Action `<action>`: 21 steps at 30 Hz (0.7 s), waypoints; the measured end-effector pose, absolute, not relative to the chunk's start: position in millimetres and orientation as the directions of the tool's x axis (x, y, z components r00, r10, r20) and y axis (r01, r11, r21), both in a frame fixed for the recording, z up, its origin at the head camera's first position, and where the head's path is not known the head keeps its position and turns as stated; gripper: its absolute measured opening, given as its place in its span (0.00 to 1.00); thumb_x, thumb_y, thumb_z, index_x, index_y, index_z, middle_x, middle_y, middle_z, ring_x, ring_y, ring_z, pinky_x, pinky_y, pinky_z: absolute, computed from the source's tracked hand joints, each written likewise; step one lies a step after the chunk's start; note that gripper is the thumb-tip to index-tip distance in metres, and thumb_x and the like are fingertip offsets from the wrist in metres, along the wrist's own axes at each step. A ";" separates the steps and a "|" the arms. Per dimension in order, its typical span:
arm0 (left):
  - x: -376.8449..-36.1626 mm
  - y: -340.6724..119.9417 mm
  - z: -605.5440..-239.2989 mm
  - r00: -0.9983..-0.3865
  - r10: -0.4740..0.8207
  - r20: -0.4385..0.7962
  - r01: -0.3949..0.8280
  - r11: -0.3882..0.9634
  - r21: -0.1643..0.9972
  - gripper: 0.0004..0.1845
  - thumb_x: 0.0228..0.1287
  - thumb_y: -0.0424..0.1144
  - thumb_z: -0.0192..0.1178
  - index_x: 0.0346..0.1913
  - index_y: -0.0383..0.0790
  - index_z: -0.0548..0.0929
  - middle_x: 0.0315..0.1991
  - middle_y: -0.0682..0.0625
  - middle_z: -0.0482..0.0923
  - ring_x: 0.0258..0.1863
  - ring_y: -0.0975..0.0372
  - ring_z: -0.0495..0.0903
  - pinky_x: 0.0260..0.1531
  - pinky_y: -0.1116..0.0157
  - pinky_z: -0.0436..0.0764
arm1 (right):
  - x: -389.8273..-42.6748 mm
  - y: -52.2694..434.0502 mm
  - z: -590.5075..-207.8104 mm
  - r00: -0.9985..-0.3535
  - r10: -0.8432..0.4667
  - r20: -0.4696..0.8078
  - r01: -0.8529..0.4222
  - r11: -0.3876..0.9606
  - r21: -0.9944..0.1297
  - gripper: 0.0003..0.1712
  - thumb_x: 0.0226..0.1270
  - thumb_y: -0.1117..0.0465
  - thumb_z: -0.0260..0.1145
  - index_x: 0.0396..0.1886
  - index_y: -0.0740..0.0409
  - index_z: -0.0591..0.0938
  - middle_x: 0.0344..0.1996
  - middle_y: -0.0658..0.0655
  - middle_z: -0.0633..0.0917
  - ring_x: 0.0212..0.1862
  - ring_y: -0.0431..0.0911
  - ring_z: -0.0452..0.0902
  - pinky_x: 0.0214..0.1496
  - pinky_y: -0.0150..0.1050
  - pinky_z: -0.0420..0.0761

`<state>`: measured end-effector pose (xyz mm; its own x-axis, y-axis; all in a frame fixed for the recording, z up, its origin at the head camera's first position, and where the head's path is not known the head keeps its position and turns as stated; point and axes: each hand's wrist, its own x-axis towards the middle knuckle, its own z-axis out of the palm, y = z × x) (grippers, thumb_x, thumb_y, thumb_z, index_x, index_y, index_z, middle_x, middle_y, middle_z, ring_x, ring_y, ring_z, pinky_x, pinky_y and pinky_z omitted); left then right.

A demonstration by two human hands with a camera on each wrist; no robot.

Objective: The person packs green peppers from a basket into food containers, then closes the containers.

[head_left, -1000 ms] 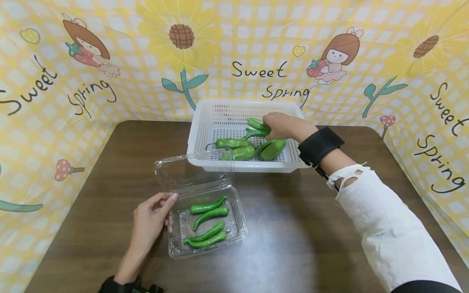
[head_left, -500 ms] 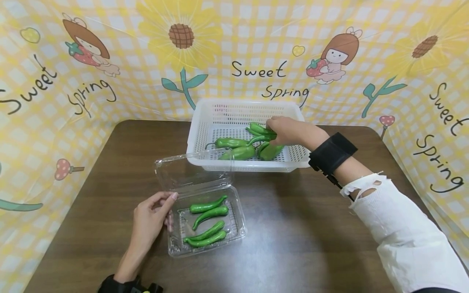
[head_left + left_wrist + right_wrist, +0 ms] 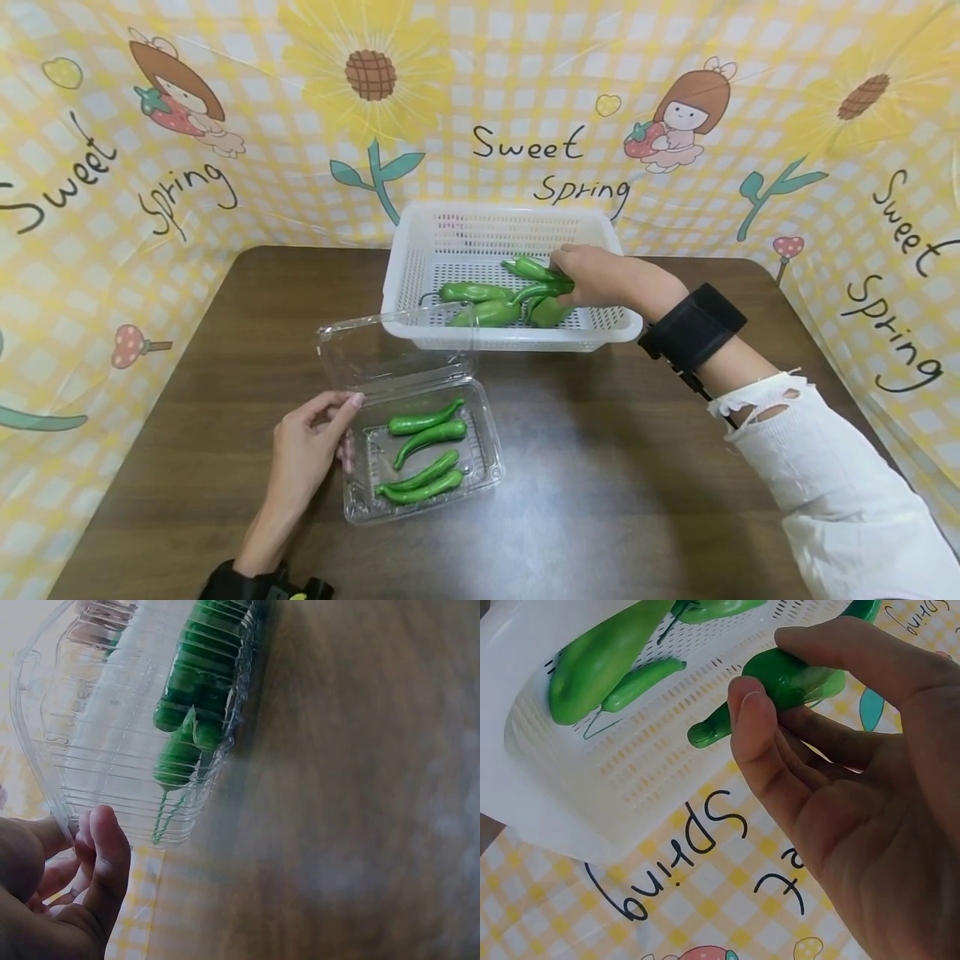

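In the head view my left hand (image 3: pixel 300 454) pinches the left rim of a clear plastic clamshell box (image 3: pixel 491 433), whose lid (image 3: pixel 397 354) stands raised at the back. Several slim green chili peppers (image 3: pixel 431 442) lie inside it. My right hand (image 3: pixel 607 279) is over the white basket (image 3: pixel 517 335), pinching a dark green, curved chili pepper (image 3: pixel 776 679) between thumb and fingers. A paler green pepper (image 3: pixel 529 267) shows right beside those fingers. Under and left of the hand lie more, plumper green peppers (image 3: pixel 487 313).
The basket stands at the back of the brown wooden table (image 3: pixel 570 467), its perforated wall close to the yellow checked cloth (image 3: pixel 510 100). That cloth rises behind and on both sides. The raised lid overlaps the basket's front left corner in the head view.
My right hand has shifted right and a little toward the front with the chili pepper, which has come away from the basket's back. My left hand keeps its hold on the box.
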<state>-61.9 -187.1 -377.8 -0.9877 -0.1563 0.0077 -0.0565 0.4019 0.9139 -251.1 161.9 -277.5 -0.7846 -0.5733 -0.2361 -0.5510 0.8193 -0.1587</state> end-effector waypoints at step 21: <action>-69.3 -197.2 -404.1 -0.985 -0.170 0.014 -0.057 0.408 0.911 0.13 0.71 0.45 0.61 0.45 0.37 0.85 0.21 0.36 0.80 0.07 0.56 0.76 0.11 0.60 0.79 | -214.8 165.5 -270.2 -0.760 -0.631 -0.152 -0.603 0.773 -0.195 0.20 0.64 0.62 0.70 0.51 0.66 0.76 0.43 0.60 0.77 0.41 0.51 0.74 0.47 0.47 0.79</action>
<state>-69.3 -197.2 -404.1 -0.9853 -0.1705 0.0144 -0.0572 0.4076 0.9114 -214.8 165.5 -270.2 -0.7604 -0.6315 -0.1521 -0.6033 0.7734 -0.1948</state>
